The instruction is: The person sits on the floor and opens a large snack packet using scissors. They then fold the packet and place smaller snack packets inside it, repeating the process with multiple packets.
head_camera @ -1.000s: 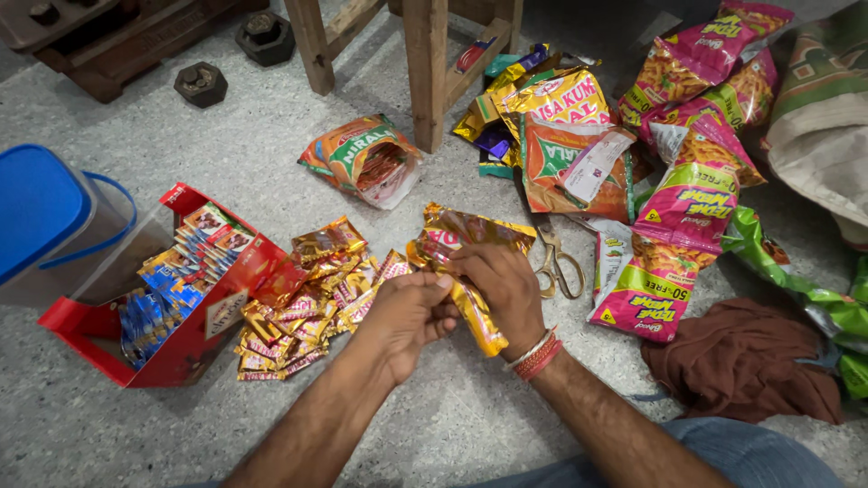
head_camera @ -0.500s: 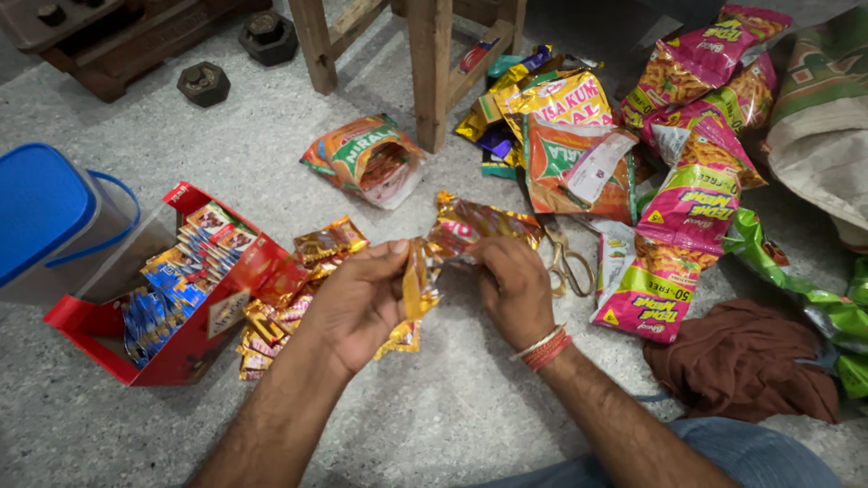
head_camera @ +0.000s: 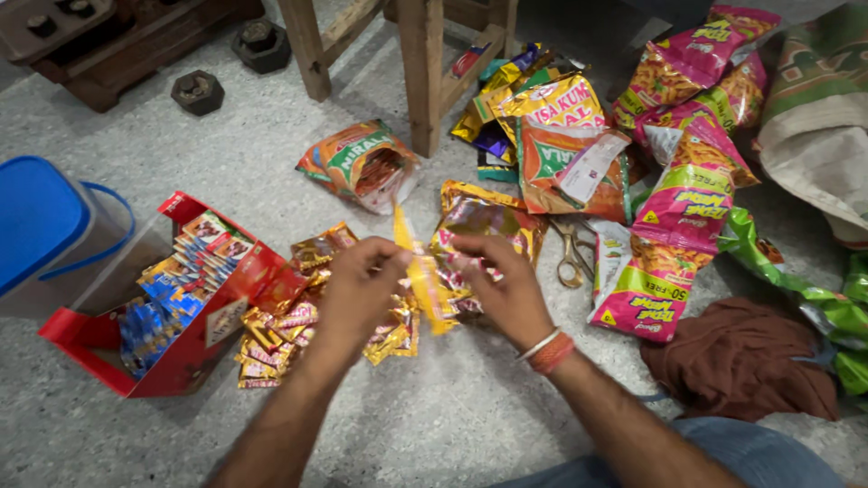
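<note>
Since the picture half a second ago, your hands have drawn a little lower toward you, and the yellow strip of sachets (head_camera: pixel 418 271) now stands more upright between them, its top end pointing up toward the opened snack bag (head_camera: pixel 362 163) lying further out on the floor (head_camera: pixel 452 425). A second ago the strip lay lower and slanted under your right hand; now it hangs almost vertical.

Your left hand (head_camera: pixel 362 285) is closed, pinching the strip at its upper part between thumb and fingers. Your right hand (head_camera: pixel 502 280), with red and white bangles at the wrist, is curled around a shiny gold packet (head_camera: pixel 484 221) and meets the strip lower down; the exact grip of its fingers is hidden behind the knuckles.

The strip is narrow, glossy and translucent yellow, blurred by motion, held just above the pile of small brown and gold sachets (head_camera: pixel 289 321) on the floor. Left of that pile stands the red cardboard box (head_camera: pixel 194 348) packed with blue sachets, and beside it a container with a blue lid (head_camera: pixel 41 217). Scissors (head_camera: pixel 571 253) lie just beyond your right hand, next to the pink and green snack bags (head_camera: pixel 665 262).
</note>
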